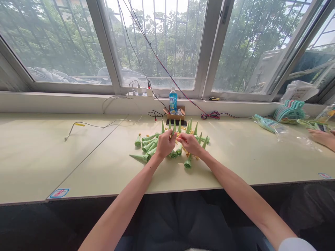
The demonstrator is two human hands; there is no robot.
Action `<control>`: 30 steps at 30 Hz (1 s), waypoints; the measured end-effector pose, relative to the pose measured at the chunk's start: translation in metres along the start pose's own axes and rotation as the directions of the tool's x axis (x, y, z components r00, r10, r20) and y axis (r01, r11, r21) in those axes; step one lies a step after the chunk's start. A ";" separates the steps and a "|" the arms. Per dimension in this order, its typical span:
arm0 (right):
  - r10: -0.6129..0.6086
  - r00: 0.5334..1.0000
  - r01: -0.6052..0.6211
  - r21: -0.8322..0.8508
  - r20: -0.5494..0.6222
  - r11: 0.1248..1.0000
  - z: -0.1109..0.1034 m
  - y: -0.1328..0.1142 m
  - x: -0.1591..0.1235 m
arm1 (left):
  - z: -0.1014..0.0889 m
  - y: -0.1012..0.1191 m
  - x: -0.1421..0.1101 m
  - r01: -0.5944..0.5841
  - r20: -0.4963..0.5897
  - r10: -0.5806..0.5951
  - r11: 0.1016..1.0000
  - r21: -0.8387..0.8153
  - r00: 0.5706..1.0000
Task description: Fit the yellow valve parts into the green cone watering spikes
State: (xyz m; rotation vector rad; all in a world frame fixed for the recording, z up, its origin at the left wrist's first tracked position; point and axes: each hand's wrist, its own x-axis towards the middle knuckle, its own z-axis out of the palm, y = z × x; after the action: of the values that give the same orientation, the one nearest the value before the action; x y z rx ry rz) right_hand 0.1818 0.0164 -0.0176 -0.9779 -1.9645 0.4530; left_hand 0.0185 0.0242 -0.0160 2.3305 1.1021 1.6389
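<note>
My left hand (165, 144) is closed, and the pointed tip of a green plastic watering spike (174, 127) rises out of its grip. Close beside it, my right hand (191, 143) is pinched shut with fingertips near my left thumb; whatever it holds is too small to make out. Around both hands are several more green spikes, some upright, others lying on their sides, such as the spike (140, 157) at the left and one with its round open end (187, 164) toward me. Small yellow pieces (185, 150) are scattered among them.
Behind the pile stand a phone (172, 123), a small cardboard box (181, 112) and a blue bottle (173, 101). A cable (86, 124) crosses the table (110, 174) at left. At right are teal hangers (289, 112) and another person's hand (320, 136).
</note>
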 end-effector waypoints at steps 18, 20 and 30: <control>-0.035 0.999 0.035 -0.028 0.006 0.999 0.001 0.002 0.001 | 0.000 0.001 0.000 0.022 -0.003 -0.022 1.000 -0.015 1.000; -0.039 0.999 0.039 -0.025 0.008 0.999 0.001 0.002 0.001 | 0.000 0.001 0.000 0.023 -0.008 -0.023 1.000 -0.009 1.000; -0.042 0.993 0.042 -0.005 -0.107 0.999 -0.003 -0.006 0.001 | 0.000 0.002 0.002 0.014 -0.012 -0.014 1.000 0.016 1.000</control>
State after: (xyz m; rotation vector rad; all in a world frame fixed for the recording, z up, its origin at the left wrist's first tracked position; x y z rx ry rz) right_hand 0.1816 0.0132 -0.0116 -0.9415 -1.8859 0.3666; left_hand 0.0201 0.0245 -0.0133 2.3199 1.1360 1.6477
